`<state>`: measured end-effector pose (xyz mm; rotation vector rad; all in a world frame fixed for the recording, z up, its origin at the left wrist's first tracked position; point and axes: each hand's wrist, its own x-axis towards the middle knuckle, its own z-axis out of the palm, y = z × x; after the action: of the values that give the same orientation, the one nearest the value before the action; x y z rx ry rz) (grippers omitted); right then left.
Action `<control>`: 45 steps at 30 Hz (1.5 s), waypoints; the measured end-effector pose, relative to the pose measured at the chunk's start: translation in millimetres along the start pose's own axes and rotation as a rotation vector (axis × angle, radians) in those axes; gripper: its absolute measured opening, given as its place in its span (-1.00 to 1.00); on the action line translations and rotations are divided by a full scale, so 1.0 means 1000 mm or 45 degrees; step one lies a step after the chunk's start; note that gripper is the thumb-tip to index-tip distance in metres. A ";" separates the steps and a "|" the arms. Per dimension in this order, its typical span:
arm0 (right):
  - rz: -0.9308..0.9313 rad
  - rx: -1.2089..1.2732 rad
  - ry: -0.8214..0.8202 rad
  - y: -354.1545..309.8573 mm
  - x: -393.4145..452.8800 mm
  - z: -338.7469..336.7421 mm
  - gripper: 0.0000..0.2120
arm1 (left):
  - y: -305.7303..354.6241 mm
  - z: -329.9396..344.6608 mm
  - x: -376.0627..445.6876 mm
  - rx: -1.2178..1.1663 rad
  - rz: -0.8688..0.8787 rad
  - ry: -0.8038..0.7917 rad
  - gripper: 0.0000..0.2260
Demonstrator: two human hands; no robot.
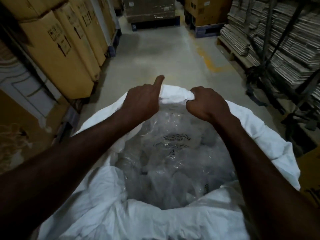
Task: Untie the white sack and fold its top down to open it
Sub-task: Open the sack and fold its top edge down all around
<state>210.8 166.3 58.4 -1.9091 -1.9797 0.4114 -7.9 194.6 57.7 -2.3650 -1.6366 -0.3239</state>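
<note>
white sack [103, 213]: on floor, mouth open, rim rolled outward | clear plastic bags [169, 161]: inside sack, black print on top one | left hand [141, 103]: grips sack's far rim, index finger raised | right hand [207, 103]: fist bunched on same far rim, just beside left | cardboard boxes [57, 45]: left of sack | flattened cardboard stacks [284, 40]: right of sack, beyond it

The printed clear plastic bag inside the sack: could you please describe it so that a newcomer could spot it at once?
Start at the big white sack that fills the lower half of the view, its far rim gripped by the left hand and the right hand. Look down into its open mouth: the clear plastic bag lies just below the hands. Unlike the other clear wrappings around it, it bears black print and a small triangle.
</note>
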 end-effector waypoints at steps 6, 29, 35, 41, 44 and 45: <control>-0.408 -0.280 0.407 -0.037 -0.002 0.008 -0.15 | -0.025 -0.015 0.020 -0.702 -0.221 -0.365 -0.58; -0.612 -0.548 0.110 -0.077 0.059 0.008 -0.58 | -0.012 -0.049 -0.080 -0.353 -0.521 -0.116 -0.40; -1.068 -0.610 0.199 -0.113 0.015 0.023 -0.07 | -0.046 -0.056 -0.081 -1.562 -0.753 -0.132 -0.56; -0.960 -0.635 0.115 -0.129 0.020 0.033 -0.46 | -0.060 -0.062 -0.098 -1.306 -0.709 -0.247 -0.25; -0.884 -0.579 0.089 -0.133 0.026 0.032 -0.59 | -0.067 -0.060 -0.125 -0.711 -0.765 -0.424 0.19; -0.880 -0.578 0.083 -0.133 0.027 0.032 -0.60 | -0.069 -0.058 -0.133 -0.770 -0.803 -0.472 0.24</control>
<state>76.5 188.6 90.7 -1.2725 -2.6647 -0.3062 -120.9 81.9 75.4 -2.3051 -2.7922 -0.5882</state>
